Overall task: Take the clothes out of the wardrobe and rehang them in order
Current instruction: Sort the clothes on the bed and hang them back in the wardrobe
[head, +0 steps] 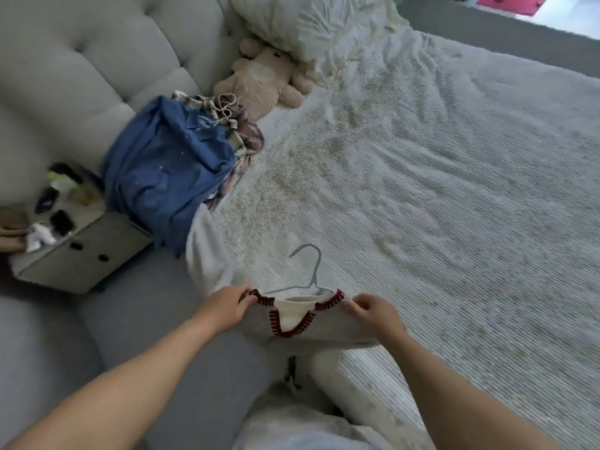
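Note:
A cream knit top [293, 315] with dark red stitched trim around its neckline lies at the near edge of the bed. A pale blue hanger [310, 271] sits inside its neck, the hook sticking out onto the bedspread. My left hand [227, 302] pinches the top's left shoulder. My right hand [370, 311] pinches the right shoulder. Farther left, a blue shirt [165, 170] lies on a pile with a plaid garment [242, 138] under it. A white garment [207, 251] trails from that pile toward my left hand.
The white ribbed bedspread [438, 190] stretches right and back. A tan teddy bear [263, 79] and a pillow [311, 30] rest by the grey tufted headboard [107, 53]. A nightstand [74, 251] with small items stands at left beside the grey bed frame [146, 332].

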